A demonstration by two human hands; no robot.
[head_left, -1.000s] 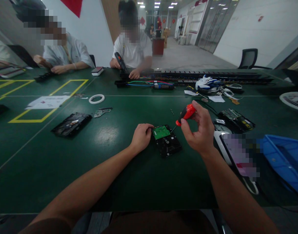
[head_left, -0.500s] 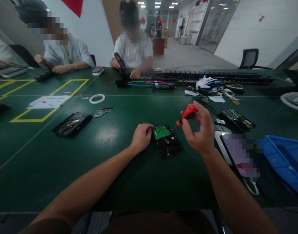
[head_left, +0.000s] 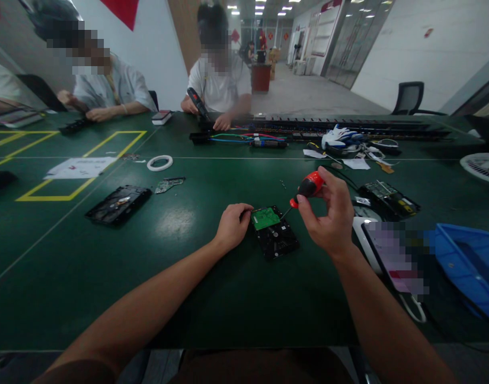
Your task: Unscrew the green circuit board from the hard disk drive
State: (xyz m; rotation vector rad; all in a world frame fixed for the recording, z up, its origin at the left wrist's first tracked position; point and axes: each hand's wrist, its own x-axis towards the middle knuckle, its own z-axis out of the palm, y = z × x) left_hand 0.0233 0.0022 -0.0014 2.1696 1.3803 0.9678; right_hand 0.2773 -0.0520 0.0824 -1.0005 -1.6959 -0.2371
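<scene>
A black hard drive (head_left: 278,242) with a green circuit board (head_left: 265,217) lies flat on the green table in front of me. My left hand (head_left: 233,228) is closed at its upper left edge, thumb and fingers bent against the drive. In my right hand (head_left: 331,213) is a red and black screwdriver (head_left: 309,185), held tilted by its handle between thumb and fingers. Its thin shaft reaches down to the right edge of the circuit board; the tip is too small to make out. A few tiny screws (head_left: 283,184) lie beyond the drive.
Another drive (head_left: 119,205) and a loose circuit board (head_left: 169,185) lie left, near a white ring (head_left: 160,163). To the right are a phone (head_left: 394,256), a blue bin (head_left: 468,266) and another drive (head_left: 389,198). Across the table a co-worker (head_left: 218,80) holds a power screwdriver (head_left: 198,103).
The screwdriver's handle has turned in my right hand, so more of its black part faces me. My left hand and the hard drive stay in place.
</scene>
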